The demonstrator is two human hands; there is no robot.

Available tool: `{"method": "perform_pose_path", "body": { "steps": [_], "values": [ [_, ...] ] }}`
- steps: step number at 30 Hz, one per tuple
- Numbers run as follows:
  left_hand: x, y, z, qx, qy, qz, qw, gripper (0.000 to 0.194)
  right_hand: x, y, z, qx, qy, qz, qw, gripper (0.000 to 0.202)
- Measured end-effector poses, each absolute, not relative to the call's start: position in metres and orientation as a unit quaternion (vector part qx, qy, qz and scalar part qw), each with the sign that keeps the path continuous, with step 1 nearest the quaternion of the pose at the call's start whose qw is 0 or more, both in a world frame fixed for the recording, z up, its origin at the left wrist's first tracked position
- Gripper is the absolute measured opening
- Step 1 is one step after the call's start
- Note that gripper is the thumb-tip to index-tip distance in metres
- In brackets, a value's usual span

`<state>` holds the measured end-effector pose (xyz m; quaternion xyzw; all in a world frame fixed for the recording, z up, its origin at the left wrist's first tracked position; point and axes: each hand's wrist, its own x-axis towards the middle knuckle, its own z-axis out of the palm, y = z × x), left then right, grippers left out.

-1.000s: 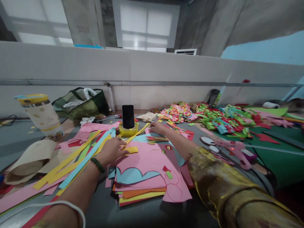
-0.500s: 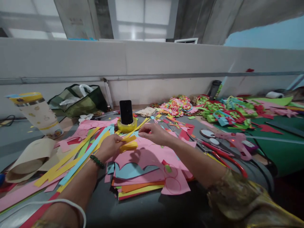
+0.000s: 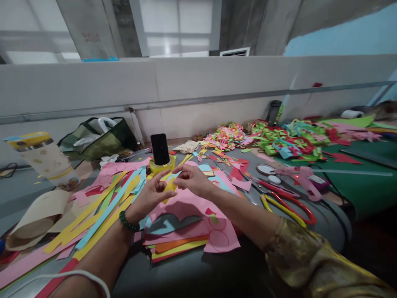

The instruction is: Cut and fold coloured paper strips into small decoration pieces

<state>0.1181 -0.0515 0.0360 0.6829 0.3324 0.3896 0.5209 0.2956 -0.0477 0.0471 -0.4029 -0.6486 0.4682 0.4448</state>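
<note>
A short yellow strip, with the look of foam or paper sheet, is bent between my two hands. My left hand, with a green bead bracelet at the wrist, has thumb and curled fingers on its left side, the index finger raised. My right hand pinches its upper right part with thumb and fingertips. Below lies a stack of coloured sheets, topped by a pink sheet with a scalloped cut edge. Right of it, a pink piece carries drawn circles.
Long coloured strips lie left, near a tumbler and a rolled beige sheet. A phone stands in a yellow tape roll. Scissors and a pink glue gun lie right. Craft pieces are heaped behind.
My right hand has moved in from beside the yellow piece and now pinches it. My left hand has opened its index finger and turned. The view has shifted slightly right.
</note>
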Motion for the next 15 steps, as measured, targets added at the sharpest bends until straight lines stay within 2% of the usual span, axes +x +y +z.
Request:
{"method": "perform_pose_path", "body": {
  "steps": [3,5,7,10,13,15],
  "values": [
    [0.123,-0.063,0.037,0.686,0.299,0.380,0.544,0.062,0.311,-0.055,0.057,-0.458,-0.587,0.513,0.427,0.026],
    [0.123,-0.066,0.036,0.720,0.266,0.368,0.524,0.058,0.322,-0.060,0.060,-0.478,-0.541,0.540,0.432,0.025],
    [0.125,-0.066,0.033,0.762,0.255,0.372,0.464,0.048,0.328,-0.066,0.059,-0.480,-0.507,0.569,0.435,0.025],
    [0.130,-0.066,0.026,0.810,0.266,0.373,0.367,0.022,0.332,-0.074,0.053,-0.472,-0.506,0.585,0.424,0.027],
    [0.131,-0.065,0.021,0.833,0.281,0.363,0.308,0.017,0.341,-0.087,0.048,-0.490,-0.590,0.483,0.422,0.024],
    [0.130,-0.066,0.019,0.841,0.296,0.345,0.294,0.017,0.353,-0.097,0.046,-0.508,-0.670,0.381,0.385,0.019]
  ]
}}
